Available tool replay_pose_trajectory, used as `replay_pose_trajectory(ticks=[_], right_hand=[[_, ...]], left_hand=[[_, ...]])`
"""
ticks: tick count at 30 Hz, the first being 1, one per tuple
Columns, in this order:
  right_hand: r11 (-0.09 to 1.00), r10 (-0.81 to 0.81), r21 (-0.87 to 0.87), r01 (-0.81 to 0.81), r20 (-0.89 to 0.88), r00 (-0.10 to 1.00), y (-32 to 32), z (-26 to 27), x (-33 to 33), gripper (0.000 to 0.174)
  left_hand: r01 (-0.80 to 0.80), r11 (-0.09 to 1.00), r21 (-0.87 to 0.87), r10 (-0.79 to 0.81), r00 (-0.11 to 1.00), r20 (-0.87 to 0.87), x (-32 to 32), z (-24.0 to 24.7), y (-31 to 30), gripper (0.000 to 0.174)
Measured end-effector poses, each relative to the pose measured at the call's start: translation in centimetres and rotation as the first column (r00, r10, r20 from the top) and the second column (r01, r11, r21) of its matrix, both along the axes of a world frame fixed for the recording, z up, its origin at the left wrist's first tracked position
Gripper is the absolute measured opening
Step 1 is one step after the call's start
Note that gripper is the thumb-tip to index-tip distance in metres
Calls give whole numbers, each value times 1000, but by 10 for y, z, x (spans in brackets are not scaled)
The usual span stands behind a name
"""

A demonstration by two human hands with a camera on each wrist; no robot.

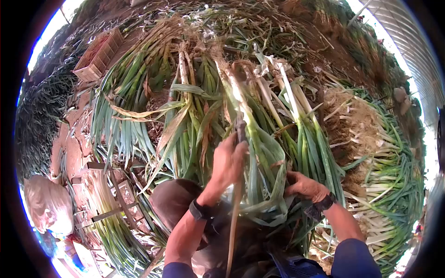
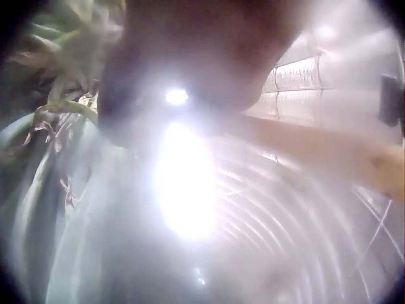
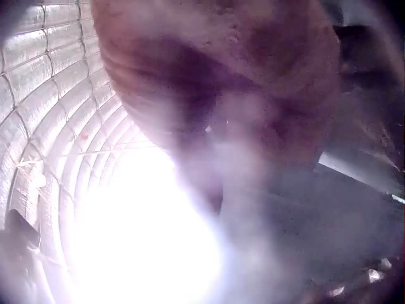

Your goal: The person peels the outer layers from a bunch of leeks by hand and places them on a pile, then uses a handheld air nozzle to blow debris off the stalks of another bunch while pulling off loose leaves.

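My left hand (image 1: 229, 160) grips a wooden-handled tool (image 1: 235, 208); its dark end stands out above the fist, against a thick leek (image 1: 250, 123). The wooden handle (image 2: 329, 149) also crosses the left wrist view, beside the dark, blurred hand (image 2: 190, 57). Lower right of the leek, my right hand (image 1: 307, 186) has its fingers curled round green leek leaves (image 1: 277, 187); the fingertips are partly hidden. Glare covers much of the right wrist view, where the hand (image 3: 221, 76) is dark and close.
Leek bunches (image 1: 301, 134) lie ahead, roots pointing away. More leeks (image 1: 389, 185) are piled at right. A crate (image 1: 98, 54) stands back left, a metal frame (image 1: 109, 214) holding leeks at lower left, and a pale sack (image 1: 48, 204) at far left. A knee (image 1: 174, 199) is below.
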State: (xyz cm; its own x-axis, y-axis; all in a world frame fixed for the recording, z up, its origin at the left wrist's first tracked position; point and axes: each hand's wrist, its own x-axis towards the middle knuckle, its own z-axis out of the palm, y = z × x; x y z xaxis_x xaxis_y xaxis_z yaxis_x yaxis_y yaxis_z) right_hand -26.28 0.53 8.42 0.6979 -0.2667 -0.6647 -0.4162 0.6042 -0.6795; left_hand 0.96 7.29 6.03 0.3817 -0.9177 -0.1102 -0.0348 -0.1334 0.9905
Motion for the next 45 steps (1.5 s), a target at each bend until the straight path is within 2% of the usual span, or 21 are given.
replay_pose_trajectory(ticks=[5, 8, 10, 11, 13, 14, 17, 22, 23, 28, 29, 30, 32, 33, 35, 36, 37, 38, 39, 43, 45], right_hand=[[994, 107, -21, -107, -16, 994, 16, -3, -21, 86], [931, 203, -300, -208, -51, 978, 13, -5, -20, 95], [476, 126, -796, -375, -360, 924, 17, -4, -10, 108], [476, 127, -797, -372, -356, 926, 17, 0, 0, 108], [202, 23, -866, -457, -462, 886, 13, 10, 25, 108], [40, 60, -912, -409, -407, 912, 7, 5, 32, 94], [-61, 172, -815, -576, -577, 799, -14, -17, 42, 83], [-262, 177, -801, -538, -588, 789, -34, -15, 52, 13], [-262, 181, -799, -541, -592, 786, -43, -3, 55, 13], [577, 233, -735, -356, -269, 934, -121, 88, 100, 14], [445, 197, -864, -235, -161, 967, -146, 94, 108, 14], [495, 112, -869, 3, 67, 991, -171, 99, 117, 17], [622, -16, -614, 486, 610, 792, -210, 111, 135, 73], [379, -47, -800, 465, 485, 873, -251, 96, 133, 92], [299, -297, -904, 305, 215, 930, -165, 107, 164, 85], [357, -244, -933, -41, -136, 960, -165, 70, 166, 71], [188, -140, -945, -268, -296, 945, -139, 38, 161, 55], [317, -77, -805, -501, -549, 833, -114, 15, 163, 52], [267, 31, -698, -664, -683, 730, -87, 1, 170, 63], [150, -90, -731, -666, -681, 727, -31, -56, 182, 99], [168, -128, -805, -569, -590, 797, -29, -102, 183, 105]], left_hand=[[2, 1000, 32, 1, 996, -92, 3, 0, -23, 50], [43, 997, 63, -42, 999, -26, 0, 5, -19, 50], [63, 997, 53, -62, 998, -31, -4, -1, -11, 50], [73, 997, 40, -72, 997, -34, -3, -3, -5, 50], [134, 987, 94, -131, 991, -38, 0, 0, 10, 49], [170, 976, 138, -166, 985, -46, 0, 2, 15, 50], [200, 976, 83, -198, 980, -30, 2, -3, 30, 52], [176, 974, 139, -153, 974, -165, 12, 16, 43, 51], [119, 979, 166, -91, 982, -168, 13, 19, 44, 49], [117, 985, 124, -107, 991, -85, 25, 3, 49, 53], [115, 986, 122, -105, 991, -84, 27, 3, 50, 53], [108, 988, 113, -103, 994, -45, 28, 2, 50, 54], [100, 989, 113, -99, 995, -13, 26, -2, 53, 54], [77, 993, 91, -77, 997, 1, 25, -4, 53, 54], [50, 997, 64, -51, 999, 15, 25, -9, 54, 55], [13, 998, 59, -16, 999, 37, 23, -12, 53, 55], [-22, 998, 55, 19, 998, 60, 22, -14, 53, 55], [-57, 998, 39, 53, 995, 86, 22, -14, 51, 49], [-56, 997, 46, 52, 995, 87, 23, -8, 50, 49], [29, 996, 80, -19, 993, -115, 17, 12, 54, 48], [35, 998, 52, -41, 992, 121, 14, -9, 59, 51]])
